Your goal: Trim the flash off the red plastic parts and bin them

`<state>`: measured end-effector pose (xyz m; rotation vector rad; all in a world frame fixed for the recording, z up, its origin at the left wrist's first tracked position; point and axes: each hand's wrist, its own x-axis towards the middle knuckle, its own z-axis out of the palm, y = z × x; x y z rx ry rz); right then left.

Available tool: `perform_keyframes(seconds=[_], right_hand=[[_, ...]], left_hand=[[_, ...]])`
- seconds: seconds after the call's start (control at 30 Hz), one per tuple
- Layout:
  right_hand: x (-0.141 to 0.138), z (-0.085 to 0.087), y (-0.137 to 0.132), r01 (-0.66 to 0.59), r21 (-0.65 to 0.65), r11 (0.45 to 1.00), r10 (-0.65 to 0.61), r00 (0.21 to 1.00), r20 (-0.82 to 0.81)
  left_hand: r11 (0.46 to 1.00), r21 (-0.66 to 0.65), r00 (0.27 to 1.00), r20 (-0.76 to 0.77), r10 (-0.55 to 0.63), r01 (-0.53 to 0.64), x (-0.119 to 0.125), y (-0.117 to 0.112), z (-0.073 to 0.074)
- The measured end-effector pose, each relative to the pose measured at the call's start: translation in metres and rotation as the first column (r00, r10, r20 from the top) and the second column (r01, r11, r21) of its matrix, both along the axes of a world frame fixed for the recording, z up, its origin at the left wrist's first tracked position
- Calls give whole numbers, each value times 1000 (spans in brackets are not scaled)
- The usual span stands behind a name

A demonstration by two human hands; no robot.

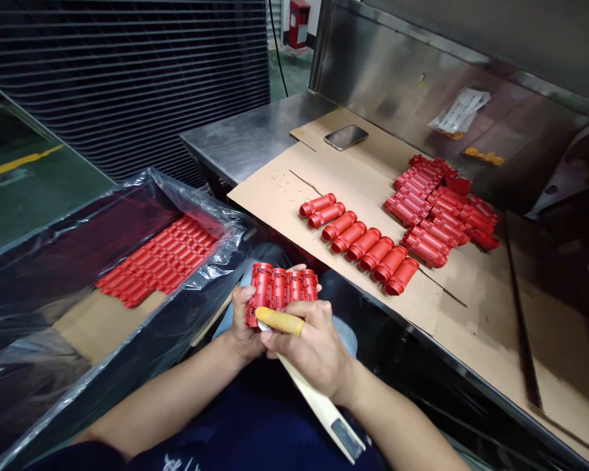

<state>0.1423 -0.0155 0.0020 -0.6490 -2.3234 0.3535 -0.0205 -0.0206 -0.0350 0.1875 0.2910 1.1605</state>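
My left hand [245,320] is shut on a joined strip of several red moulded plastic cylinders [279,288]. My right hand [311,347] grips a long cream-coloured tool handle [319,405] that runs down past my wrist, and the handle's tip is hidden in my fingers. A yellow finger cot [279,321] covers one right finger, which presses near the strip's lower edge. Loose red cylinders [358,242] lie in a slanted double row on a cardboard sheet [275,190] just beyond my hands. A larger heap of red cylinders [439,203] lies further right.
To my left stands a dark bin [78,222] lined with clear plastic, holding neatly packed red cylinders [160,258]. A smartphone [346,137] lies on the cardboard, which covers a steel table [245,137]. A steel backsplash [397,78] rises behind.
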Motion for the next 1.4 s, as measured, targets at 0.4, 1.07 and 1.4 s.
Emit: perform_keyframes(seconds=[0.4,1.07,1.4], right_hand=[[11,39,26,-16,443,896,-30,995,96],[-2,9,0,-13,-89,996,-20,935,-355],[1,1,-7,41,-46,998,-50,976,-212]], left_hand=[[995,-97,999,32,-4,7,-2,-2,-7],[997,51,998,26,-63,61,4,2,21],[995,64,997,12,-79,79,1,-2,16]])
